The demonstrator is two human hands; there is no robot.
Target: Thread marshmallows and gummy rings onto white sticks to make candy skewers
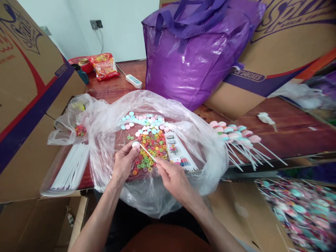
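Observation:
Pinched in the fingers of my left hand (124,158) is a pale, round candy (135,144). My right hand (172,172) grips a thin white stick (147,152), whose far tip meets the candy's edge or lies right beside it; I cannot tell which. Under both hands, a clear plastic bag (105,164) lies spread open. In it are a heap of coloured ring candies (154,145), a group of pink, blue and white round candies (145,120), and a printed white packet (174,148) with several wrappers.
White sticks (70,166) lie in a tray at left, near a small bag of candies (80,130). Finished lollipops (236,134) lie at right, above a box full of lollipops (301,210). A purple bag (194,59) and cardboard boxes (28,87) stand around the table.

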